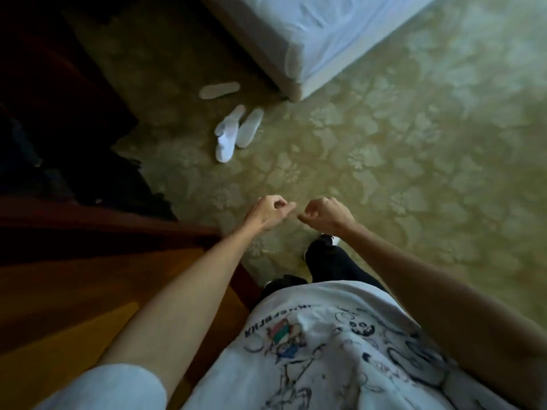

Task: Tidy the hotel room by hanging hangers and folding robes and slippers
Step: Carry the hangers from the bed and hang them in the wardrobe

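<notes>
Three white hotel slippers lie on the patterned carpet ahead of me. One slipper [219, 89] lies flat and alone, nearer the bed. A pair lies closer: a slipper [227, 134] with its toe cover up and a flat one [250, 128] beside it. My left hand [268, 213] and my right hand [327, 214] hang side by side over the carpet, well short of the slippers. Both have loosely curled fingers and hold nothing. No hanger or robe shows.
A bed corner [296, 84] with a white sheet juts in at the top. Dark wooden furniture [88, 276] runs along my left, with a dark opening above it. Greenish floral carpet [414, 158] spreads to the right. My leg [331, 261] steps forward below my hands.
</notes>
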A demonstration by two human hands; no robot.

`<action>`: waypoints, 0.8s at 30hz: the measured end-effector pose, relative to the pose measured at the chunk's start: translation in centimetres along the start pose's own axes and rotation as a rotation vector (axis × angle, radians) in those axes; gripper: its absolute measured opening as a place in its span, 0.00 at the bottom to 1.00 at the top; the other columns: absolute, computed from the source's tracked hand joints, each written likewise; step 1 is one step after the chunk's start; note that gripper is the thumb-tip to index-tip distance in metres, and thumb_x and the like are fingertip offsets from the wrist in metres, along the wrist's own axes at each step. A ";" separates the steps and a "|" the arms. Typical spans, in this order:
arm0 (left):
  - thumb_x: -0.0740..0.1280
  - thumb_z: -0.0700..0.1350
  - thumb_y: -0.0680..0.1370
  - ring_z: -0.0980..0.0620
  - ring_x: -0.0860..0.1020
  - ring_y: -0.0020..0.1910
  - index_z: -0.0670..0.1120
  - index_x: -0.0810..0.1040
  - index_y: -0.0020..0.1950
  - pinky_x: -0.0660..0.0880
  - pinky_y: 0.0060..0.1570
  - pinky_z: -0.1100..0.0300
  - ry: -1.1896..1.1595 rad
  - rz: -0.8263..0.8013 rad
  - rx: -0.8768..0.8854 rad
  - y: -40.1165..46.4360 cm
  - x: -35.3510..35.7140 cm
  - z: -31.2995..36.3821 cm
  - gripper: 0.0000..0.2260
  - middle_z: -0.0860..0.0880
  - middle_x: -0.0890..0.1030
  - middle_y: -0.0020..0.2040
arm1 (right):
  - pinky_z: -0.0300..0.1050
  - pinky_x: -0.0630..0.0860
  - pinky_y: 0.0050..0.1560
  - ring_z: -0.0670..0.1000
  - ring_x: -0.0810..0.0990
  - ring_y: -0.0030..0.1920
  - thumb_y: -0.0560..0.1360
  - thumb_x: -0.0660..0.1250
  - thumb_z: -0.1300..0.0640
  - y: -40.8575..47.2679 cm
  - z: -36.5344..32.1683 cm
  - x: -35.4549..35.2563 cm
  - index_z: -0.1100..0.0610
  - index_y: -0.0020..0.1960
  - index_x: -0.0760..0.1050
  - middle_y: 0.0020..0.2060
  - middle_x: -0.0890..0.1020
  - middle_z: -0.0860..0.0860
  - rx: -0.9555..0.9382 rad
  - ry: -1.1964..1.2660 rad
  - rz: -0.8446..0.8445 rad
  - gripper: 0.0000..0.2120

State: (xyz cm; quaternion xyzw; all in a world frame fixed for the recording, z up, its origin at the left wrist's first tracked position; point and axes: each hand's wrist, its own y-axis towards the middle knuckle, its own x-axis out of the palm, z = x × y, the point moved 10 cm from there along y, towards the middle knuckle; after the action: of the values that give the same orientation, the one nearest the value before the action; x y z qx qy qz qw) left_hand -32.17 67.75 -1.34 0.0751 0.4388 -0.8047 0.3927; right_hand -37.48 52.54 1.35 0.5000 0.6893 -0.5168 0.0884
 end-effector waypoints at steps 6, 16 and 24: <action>0.71 0.50 0.79 0.52 0.81 0.33 0.42 0.82 0.55 0.77 0.35 0.58 0.190 -0.390 0.102 7.0 10.6 12.5 0.12 0.48 0.85 0.41 | 0.48 0.81 0.45 0.50 0.83 0.43 0.70 0.70 0.35 -1.8 15.7 -5.1 0.51 0.48 0.83 0.43 0.86 0.48 0.295 0.230 0.114 0.19; 0.70 0.52 0.79 0.55 0.83 0.36 0.46 0.82 0.54 0.81 0.39 0.59 0.437 -0.557 0.259 16.8 16.7 28.5 0.10 0.50 0.85 0.43 | 0.49 0.83 0.46 0.47 0.83 0.40 0.72 0.74 0.41 -2.0 30.9 -11.1 0.56 0.46 0.83 0.39 0.85 0.49 0.556 0.517 0.207 0.17; 0.69 0.46 0.80 0.53 0.82 0.34 0.44 0.82 0.53 0.79 0.37 0.59 0.347 -0.429 0.090 30.1 12.2 32.7 0.07 0.47 0.85 0.42 | 0.49 0.82 0.50 0.47 0.84 0.44 0.75 0.70 0.50 11.9 33.2 -25.7 0.55 0.50 0.84 0.44 0.86 0.49 0.427 0.496 0.194 0.10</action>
State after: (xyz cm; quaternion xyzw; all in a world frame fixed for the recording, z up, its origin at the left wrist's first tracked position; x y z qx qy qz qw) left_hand -12.14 26.53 -6.78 0.1345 0.4691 -0.8633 0.1289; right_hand -28.81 10.16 -4.63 0.6809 0.5152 -0.5013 -0.1401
